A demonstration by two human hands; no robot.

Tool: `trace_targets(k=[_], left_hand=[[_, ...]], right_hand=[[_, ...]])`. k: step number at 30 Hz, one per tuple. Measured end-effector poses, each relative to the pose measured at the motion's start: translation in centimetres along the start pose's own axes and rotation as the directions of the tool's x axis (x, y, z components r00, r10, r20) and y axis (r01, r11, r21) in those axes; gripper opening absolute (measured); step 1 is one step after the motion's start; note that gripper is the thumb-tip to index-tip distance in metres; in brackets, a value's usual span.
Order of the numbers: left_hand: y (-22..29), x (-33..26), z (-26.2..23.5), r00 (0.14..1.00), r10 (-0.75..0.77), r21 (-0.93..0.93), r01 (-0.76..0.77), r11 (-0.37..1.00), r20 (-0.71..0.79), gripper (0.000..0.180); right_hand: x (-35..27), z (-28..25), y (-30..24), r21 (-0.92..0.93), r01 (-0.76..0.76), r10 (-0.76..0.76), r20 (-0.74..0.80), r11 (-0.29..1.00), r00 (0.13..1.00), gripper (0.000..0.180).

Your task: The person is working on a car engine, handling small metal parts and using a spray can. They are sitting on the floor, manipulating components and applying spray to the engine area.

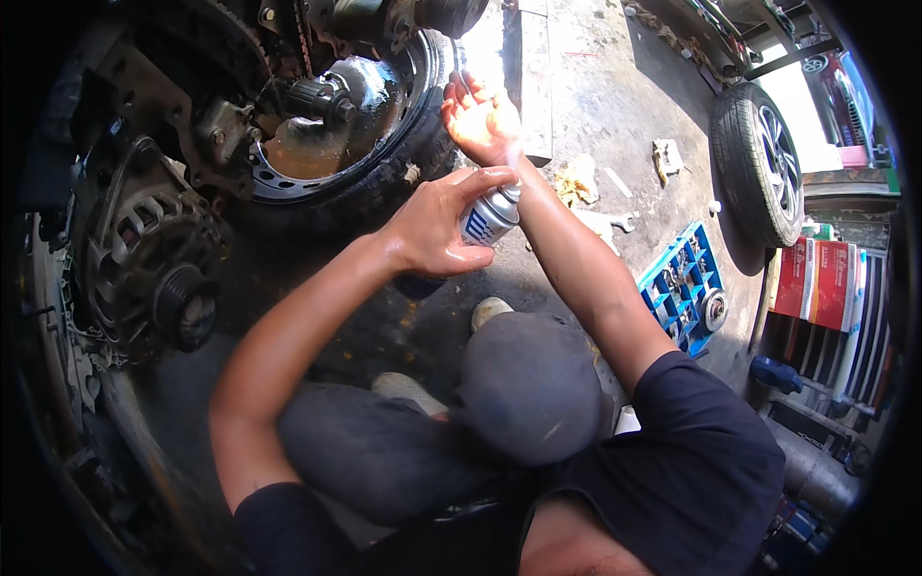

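Note:
My left hand (pixel 437 223) is wrapped around a silver aerosol spray can (pixel 488 219), its index finger resting on the nozzle at the top. A pale mist shows by the nozzle, close to my right wrist. Just beyond the can, my right hand (pixel 483 123) is held out palm up with fingers spread and slightly curled; nothing is in it, and the skin looks wet. To the left of that hand lies a tyre on its side (pixel 415 158), with brownish liquid (pixel 312 149) pooled inside its wheel rim.
Engine parts fill the left, including an alternator (pixel 158 235) with a ribbed pulley. Crumpled paper (pixel 574 180) and a wrench (pixel 622 223) lie on the floor at right. Beyond are a blue divided tray (pixel 663 300) of small parts, an upright wheel (pixel 738 158) and red boxes (pixel 832 285).

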State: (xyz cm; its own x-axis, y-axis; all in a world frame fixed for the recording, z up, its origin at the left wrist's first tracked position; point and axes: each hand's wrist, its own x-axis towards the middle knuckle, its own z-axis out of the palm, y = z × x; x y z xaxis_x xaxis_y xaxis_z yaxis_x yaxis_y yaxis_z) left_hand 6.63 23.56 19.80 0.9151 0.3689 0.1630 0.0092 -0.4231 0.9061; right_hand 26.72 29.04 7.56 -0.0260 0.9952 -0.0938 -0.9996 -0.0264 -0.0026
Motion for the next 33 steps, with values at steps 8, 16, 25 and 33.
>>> trace_targets(k=[8,16,25,33], left_hand=[[0.0,-0.4,-0.9,0.992,0.072,0.126,-0.059,0.990,-0.105,0.074],[-1.6,-0.6,-2.4,0.984,-0.002,0.111,0.023,0.994,-0.179,0.076],[0.5,-0.3,-0.6,1.000,0.018,0.238,-0.023,0.971,0.023,0.075],[-0.9,-0.2,-3.7,0.971,0.092,0.286,-0.025,0.958,-0.223,0.076]], right_hand=[[-1.2,2.4,1.6,0.086,-0.087,0.069,0.193,0.992,0.979,0.071],[-1.9,2.9,1.7,-0.066,-0.016,0.026,0.150,0.998,0.988,0.070],[-1.7,2.6,1.7,0.142,-0.100,0.070,0.201,0.985,0.977,0.065],[-2.8,2.7,2.6,-0.089,-0.142,0.158,0.218,0.986,0.963,0.056]])
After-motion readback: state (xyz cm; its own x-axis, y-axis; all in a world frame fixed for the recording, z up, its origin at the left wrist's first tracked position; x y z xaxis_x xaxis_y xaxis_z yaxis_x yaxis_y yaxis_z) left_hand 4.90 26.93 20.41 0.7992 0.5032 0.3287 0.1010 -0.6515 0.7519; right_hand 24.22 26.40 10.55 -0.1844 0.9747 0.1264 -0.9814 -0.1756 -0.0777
